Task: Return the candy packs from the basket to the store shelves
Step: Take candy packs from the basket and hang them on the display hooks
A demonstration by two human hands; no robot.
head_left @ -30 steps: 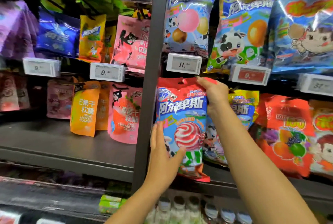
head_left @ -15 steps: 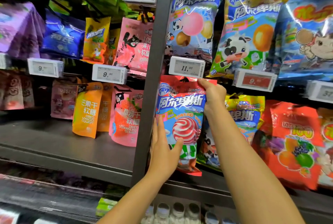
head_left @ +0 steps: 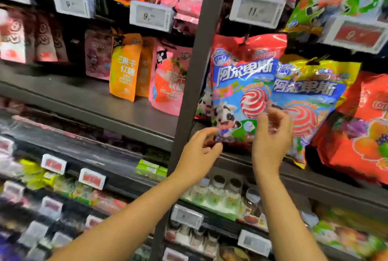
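We note the candy pack (head_left: 241,84) hanging on its shelf peg; left hand (head_left: 199,153) and right hand (head_left: 270,134) loosely curled, empty. We judge it light, crinkly, slippery; grip the top seam.

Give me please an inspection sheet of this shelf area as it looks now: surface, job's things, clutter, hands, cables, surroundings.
Surface: dark grey shelf board with a dark upright post dividing the bays.
Job's things: red-topped lollipop pack hangs under the price tag reading 11, overlapping a yellow-topped pack beside it. No basket in view.
Clutter: orange gummy pouch and pink strawberry gummy pouch stand on the shelf board.
Hands: left hand and right hand are below the lollipop pack, fingers loosely curled, holding nothing.
Cables: nothing seen.
Surroundings: small jars on the lower shelf; red fruit-print pack at far right.
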